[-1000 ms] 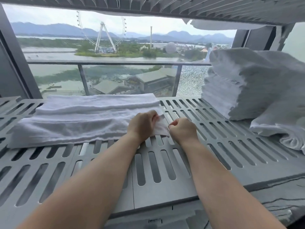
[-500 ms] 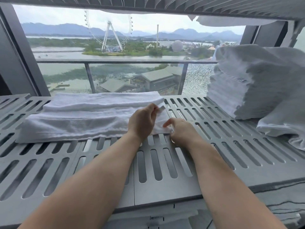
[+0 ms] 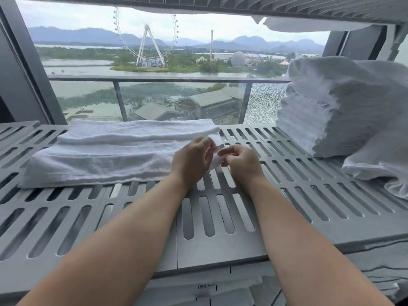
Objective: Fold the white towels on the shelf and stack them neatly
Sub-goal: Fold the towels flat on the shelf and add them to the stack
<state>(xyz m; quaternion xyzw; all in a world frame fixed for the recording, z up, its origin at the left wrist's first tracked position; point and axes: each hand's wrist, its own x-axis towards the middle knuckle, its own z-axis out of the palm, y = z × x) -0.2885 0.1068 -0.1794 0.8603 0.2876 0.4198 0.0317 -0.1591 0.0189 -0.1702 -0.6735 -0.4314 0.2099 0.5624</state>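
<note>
A white towel (image 3: pixel 114 153), folded lengthwise into a long strip, lies across the slotted grey shelf (image 3: pixel 220 219). Both hands meet at its right end. My left hand (image 3: pixel 191 162) pinches the towel's corner with curled fingers. My right hand (image 3: pixel 241 162) grips the same corner from the right, lifted slightly off the shelf. A tall stack of folded white towels (image 3: pixel 326 111) stands at the right.
A loose, unfolded white towel (image 3: pixel 379 166) drapes over the stack and down onto the shelf at far right. Another shelf (image 3: pixel 265 5) hangs overhead with cloth on it. More folded linen (image 3: pixel 212 288) lies on the level below. A window (image 3: pixel 154 62) is behind.
My right hand, a fist beside the towel a second ago, has moved left and taken hold of the corner. Both hands have raised the towel's right end slightly.
</note>
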